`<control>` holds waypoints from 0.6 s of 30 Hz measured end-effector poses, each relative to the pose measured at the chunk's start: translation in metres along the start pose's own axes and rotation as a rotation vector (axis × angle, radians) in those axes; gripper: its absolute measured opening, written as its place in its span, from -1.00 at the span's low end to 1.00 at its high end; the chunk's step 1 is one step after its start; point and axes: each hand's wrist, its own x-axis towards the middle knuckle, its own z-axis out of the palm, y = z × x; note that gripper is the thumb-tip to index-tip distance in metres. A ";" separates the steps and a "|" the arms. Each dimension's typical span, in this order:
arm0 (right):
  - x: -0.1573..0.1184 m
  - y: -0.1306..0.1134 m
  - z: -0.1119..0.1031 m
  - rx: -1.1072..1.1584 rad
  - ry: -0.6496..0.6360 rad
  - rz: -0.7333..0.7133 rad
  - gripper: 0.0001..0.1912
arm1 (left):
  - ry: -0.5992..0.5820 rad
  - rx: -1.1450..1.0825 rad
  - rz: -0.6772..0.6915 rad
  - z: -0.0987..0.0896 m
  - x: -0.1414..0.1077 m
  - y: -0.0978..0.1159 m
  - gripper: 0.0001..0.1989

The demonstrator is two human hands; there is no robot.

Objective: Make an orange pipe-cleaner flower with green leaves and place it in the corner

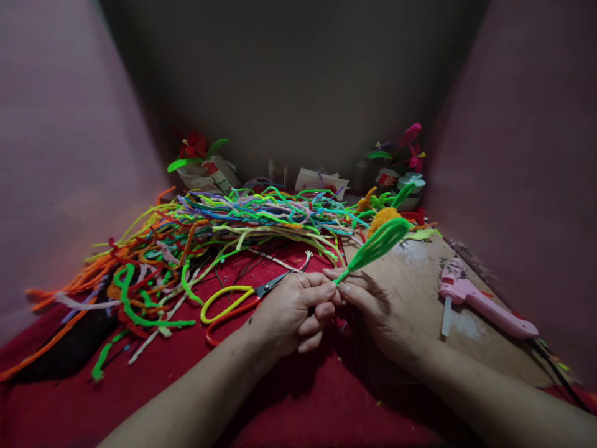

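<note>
Over the dark-red cloth (303,398), left hand (291,314) and right hand (380,311) both have thumb and fingers pinched on the stem end of a bright-green fuzzy pipe-cleaner leaf (379,247), leaf tilted up to the right; yellow-and-orange-handled metal scissors (260,291) partly behind left hand; multicoloured pipe-cleaner heap (270,214) beyond; pink plastic glue gun (494,311) on flat brown board (410,289), right side

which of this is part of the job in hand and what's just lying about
In the job:
- green leaf, held by the left hand and right hand
- probably pipe cleaners, scissors and glue gun, close by but not held

Just lying about, it seems:
- red flower and pink flower, at the back
- jar below the pink flower
</note>
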 end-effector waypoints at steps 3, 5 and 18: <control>0.001 0.001 0.001 0.196 -0.038 0.062 -0.80 | -0.137 -0.113 -0.044 -0.009 0.003 0.001 -0.88; 0.002 0.001 0.001 0.262 -0.054 0.094 -0.82 | -0.164 -0.118 -0.060 -0.010 0.003 0.002 -0.86; -0.001 -0.005 0.004 0.199 0.076 0.096 -0.91 | 0.380 1.275 0.654 0.003 -0.003 -0.012 -0.79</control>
